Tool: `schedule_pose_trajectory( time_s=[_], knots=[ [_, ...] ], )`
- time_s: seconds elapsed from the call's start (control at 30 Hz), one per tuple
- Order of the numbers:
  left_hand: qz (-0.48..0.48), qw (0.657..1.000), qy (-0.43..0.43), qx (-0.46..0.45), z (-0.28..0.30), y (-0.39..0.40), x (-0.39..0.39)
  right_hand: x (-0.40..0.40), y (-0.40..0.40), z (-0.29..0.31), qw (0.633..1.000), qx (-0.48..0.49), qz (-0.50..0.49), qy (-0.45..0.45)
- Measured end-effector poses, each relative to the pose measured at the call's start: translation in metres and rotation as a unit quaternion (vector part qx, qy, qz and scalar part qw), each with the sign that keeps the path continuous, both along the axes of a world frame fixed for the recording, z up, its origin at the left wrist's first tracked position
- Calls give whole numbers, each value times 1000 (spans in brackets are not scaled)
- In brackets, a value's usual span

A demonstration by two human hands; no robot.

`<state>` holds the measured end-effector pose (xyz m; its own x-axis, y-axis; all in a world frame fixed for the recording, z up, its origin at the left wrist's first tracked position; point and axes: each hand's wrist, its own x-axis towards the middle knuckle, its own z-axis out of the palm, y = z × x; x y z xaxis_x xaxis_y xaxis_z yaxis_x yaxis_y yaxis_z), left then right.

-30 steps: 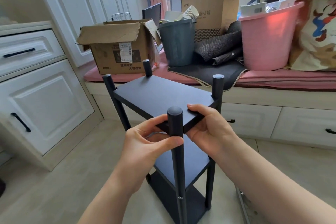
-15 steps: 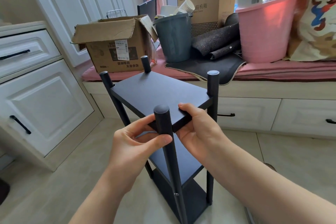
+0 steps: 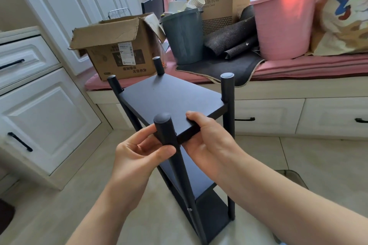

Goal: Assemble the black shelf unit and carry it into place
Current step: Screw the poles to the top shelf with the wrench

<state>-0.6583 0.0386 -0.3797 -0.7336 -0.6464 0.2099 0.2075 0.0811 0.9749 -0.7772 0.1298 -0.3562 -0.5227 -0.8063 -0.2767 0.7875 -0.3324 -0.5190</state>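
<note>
The black shelf unit (image 3: pixel 171 97) stands upright on the floor through the middle of the frame, all three boards already on its posts, so you seem to be steadying or seating the top board's near corner before you carry it. Your right hand (image 3: pixel 207 141), centre right, pinches that near edge, thumb on top and fingers (image 3: pixel 194 145) curled beneath. Your left hand (image 3: pixel 137 151), just left of centre, wraps the near post (image 3: pixel 166 133), its thumb pressed across the post's front.
</note>
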Motion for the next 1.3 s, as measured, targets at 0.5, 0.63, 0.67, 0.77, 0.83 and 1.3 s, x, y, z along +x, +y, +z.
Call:
schedule_pose_trajectory(
  time_s=[0.5, 0.63, 0.67, 0.77, 0.83, 1.3],
  knots=[
    [-14, 999, 28, 42, -5, 3, -2, -4, 3, -4, 998, 43, 13, 48],
    [-18, 999, 27, 34, -3, 1, -5, -8, 4, -8, 994, 59, 31, 88],
    [-22, 999, 23, 30, -2, -1, -5, -10, 5, -10, 991, 62, 48, 108],
    [-14, 999, 17, 28, 0, -4, -7, -22, 16, -13, 980, 68, 96, 163],
    [-14, 999, 21, 30, 1, -8, -8, -40, 32, -20, 972, 80, 100, 199],
    [-24, 999, 32, -2, -3, -11, -26, -166, 158, -242, 828, 451, 110, 316]
  ],
)
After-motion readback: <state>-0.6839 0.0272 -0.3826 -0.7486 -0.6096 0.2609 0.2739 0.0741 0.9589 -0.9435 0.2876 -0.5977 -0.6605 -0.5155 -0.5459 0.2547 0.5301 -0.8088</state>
